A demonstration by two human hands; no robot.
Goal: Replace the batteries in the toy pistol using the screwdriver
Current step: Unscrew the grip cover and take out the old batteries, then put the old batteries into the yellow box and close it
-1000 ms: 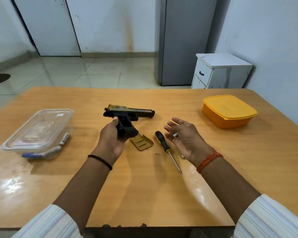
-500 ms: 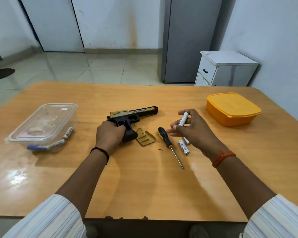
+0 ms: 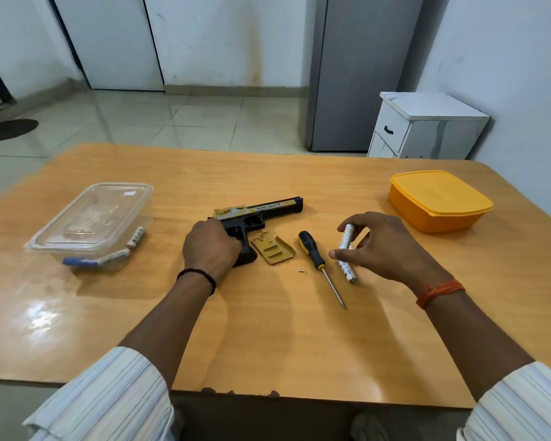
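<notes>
black and gold plastic toy pistol (image 3: 255, 214) lies on the wooden table (image 3: 268, 338), left hand (image 3: 210, 249) gripping its handle. tan battery cover (image 3: 272, 249) off; black-handled screwdriver (image 3: 318, 262) idle. right hand (image 3: 382, 246) pinches a white battery (image 3: 345, 238). loading, refitting cover remain.

The left hand (image 3: 211, 246) rests on the toy pistol (image 3: 258, 214). To its right lie the cover (image 3: 273, 249), then the screwdriver (image 3: 318, 261). Under the right hand (image 3: 382, 246) lies a battery (image 3: 347, 268); beyond it, the lidded box (image 3: 439, 200).
</notes>
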